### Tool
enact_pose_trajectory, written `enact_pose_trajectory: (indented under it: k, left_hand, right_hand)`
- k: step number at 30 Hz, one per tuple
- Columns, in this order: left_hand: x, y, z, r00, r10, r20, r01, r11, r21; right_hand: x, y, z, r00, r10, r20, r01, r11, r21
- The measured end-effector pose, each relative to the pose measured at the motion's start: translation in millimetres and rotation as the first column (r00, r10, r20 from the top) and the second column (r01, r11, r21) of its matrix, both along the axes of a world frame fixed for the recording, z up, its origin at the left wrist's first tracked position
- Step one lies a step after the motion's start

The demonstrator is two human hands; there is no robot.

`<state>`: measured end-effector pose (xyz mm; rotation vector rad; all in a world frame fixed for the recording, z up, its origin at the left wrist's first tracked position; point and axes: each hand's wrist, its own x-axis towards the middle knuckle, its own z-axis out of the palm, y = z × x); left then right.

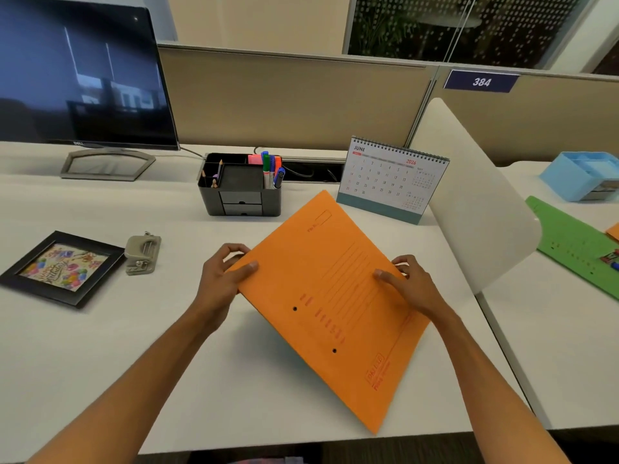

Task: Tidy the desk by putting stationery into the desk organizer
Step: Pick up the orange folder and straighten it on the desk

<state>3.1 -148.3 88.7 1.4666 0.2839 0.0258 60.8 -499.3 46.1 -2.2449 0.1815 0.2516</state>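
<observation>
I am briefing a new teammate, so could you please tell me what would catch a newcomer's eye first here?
The bright orange file folder at centre, lifted off the desk and held by both hands, left hand and right hand. Behind it stands the black desk organizer with markers, a June calendar to its right, and a dark monitor far left.

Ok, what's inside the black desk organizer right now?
The desk organizer holds markers at right, pink sticky notes behind, pencils at left. Its drawers are shut, so their contents are hidden.
</observation>
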Motion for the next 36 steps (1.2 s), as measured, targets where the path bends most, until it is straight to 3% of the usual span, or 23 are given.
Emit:
enact_pose_trajectory:
  k: [5, 12, 16, 25, 30, 36]
  left_hand:
    - [12, 7, 17, 0.998, -0.01, 0.07, 0.007, 0.999, 0.037]
    - [22, 6, 0, 0.999, 0.014, 0.029, -0.018, 0.992, 0.125]
    - [19, 4, -12, 0.992, 0.116, -0.04, -0.107, 0.979, 0.176]
    - [-7, -10, -51, 0.94, 0.257, -0.225, -0.206, 0.952, 0.228]
    - [-8, -13, -62, 0.904, 0.28, -0.323, -0.255, 0.96, 0.118]
    - [-26, -28, -55, 0.934, 0.287, -0.211, -0.271, 0.957, 0.098]
  right_hand:
    - [4, 2, 19, 0.993, 0.072, 0.089, -0.086, 0.983, 0.161]
    - [0, 17, 1, 0.984, -0.108, 0.14, 0.061, 0.951, 0.303]
    - [-4, 27, -4, 0.974, -0.175, 0.141, 0.117, 0.93, 0.348]
    - [-8, 30, -35, 0.979, -0.189, 0.076, 0.164, 0.954, 0.251]
    - [-12, 35, -45, 0.982, -0.176, 0.061, 0.161, 0.967, 0.196]
    - [-10, 43, -46, 0.976, -0.209, 0.058, 0.2, 0.97, 0.14]
